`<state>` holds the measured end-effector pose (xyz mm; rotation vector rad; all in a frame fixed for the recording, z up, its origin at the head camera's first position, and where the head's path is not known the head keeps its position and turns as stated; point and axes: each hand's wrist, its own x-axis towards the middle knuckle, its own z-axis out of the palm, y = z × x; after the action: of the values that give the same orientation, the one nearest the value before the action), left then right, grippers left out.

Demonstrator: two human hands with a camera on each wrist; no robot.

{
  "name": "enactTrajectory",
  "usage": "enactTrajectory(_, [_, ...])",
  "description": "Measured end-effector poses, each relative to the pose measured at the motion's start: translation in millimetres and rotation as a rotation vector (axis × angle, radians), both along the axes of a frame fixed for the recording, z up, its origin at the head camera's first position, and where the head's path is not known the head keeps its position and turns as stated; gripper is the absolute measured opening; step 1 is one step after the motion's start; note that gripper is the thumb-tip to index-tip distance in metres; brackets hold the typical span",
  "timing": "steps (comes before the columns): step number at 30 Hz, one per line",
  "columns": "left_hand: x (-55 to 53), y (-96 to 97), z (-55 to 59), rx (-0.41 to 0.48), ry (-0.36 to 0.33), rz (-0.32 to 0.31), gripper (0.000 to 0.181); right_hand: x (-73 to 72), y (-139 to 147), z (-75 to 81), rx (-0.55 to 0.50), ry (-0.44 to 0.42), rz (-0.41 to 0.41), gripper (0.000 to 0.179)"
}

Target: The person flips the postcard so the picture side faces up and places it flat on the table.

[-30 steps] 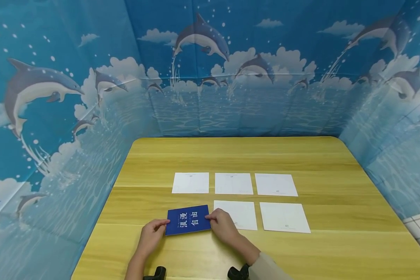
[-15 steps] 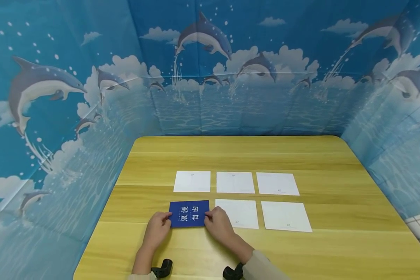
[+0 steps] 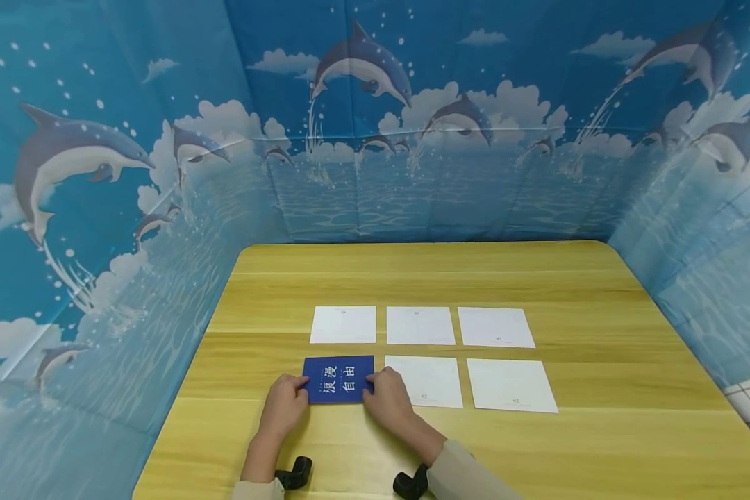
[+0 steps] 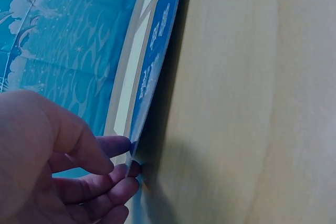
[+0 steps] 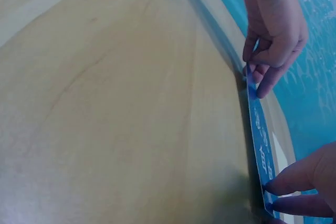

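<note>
A dark blue card (image 3: pixel 339 389) with white printed characters lies close over the table at the left end of the front row, its characters turned sideways in the head view. My left hand (image 3: pixel 284 407) pinches its left edge between thumb and fingers. At the opposite edge, my right hand (image 3: pixel 390 401) pinches it in the same way. In the left wrist view a dark strip of shadow runs along the near edge of the card (image 4: pixel 152 72). Beside the right hand lies a white card (image 3: pixel 434 378), partly covered by its fingers.
Another white card (image 3: pixel 512 385) ends the front row on the right. Behind is a row of three more, left (image 3: pixel 344 326), middle (image 3: pixel 420 328) and right (image 3: pixel 496 328). Blue dolphin-print cloth (image 3: pixel 437 201) encloses the wooden table (image 3: pixel 425 274). Black wrist mounts (image 3: pixel 296 473) sit on both arms.
Both hands have carried the blue card a little away from the body. Its slant has straightened, so it now lines up with the front row. The white cards stay put.
</note>
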<state>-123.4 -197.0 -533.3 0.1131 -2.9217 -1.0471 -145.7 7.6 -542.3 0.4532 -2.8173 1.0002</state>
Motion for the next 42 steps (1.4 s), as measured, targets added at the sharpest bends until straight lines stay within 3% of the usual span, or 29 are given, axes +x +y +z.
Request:
enactTrajectory(2, [0.0,0.5,-0.1,-0.004,-0.001,0.006,0.027,1.1,-1.0,-2.2,0.019,0.038,-0.002,0.004])
enactTrajectory(6, [-0.1,1.1,-0.3,-0.008,-0.001,0.016,0.027,2.9,-2.5,-6.7,0.055,0.132,0.0,0.022])
enactTrajectory(10, [-0.6,0.9,-0.6,-0.006,0.009,0.023,0.028,3.1,-3.7,-8.9,0.072,0.18,-0.01,0.022])
enactTrajectory(29, [1.9,-2.8,-9.2,-0.003,0.037,0.051,0.028,5.4,-3.5,-9.2,0.06,0.178,-0.019,0.018])
enactTrajectory(34, [4.7,2.6,-10.3,-0.007,0.124,0.103,0.026,4.4,1.0,-3.9,0.019,0.129,-0.031,0.006])
enactTrajectory(37, [7.2,10.4,-11.5,0.064,0.194,0.157,0.023,2.1,10.0,-0.4,-0.033,0.089,-0.045,0.016])
enactTrajectory(42, [10.7,30.2,-12.2,0.386,0.209,0.287,0.02,-1.0,36.7,2.8,-0.118,0.03,-0.093,0.018])
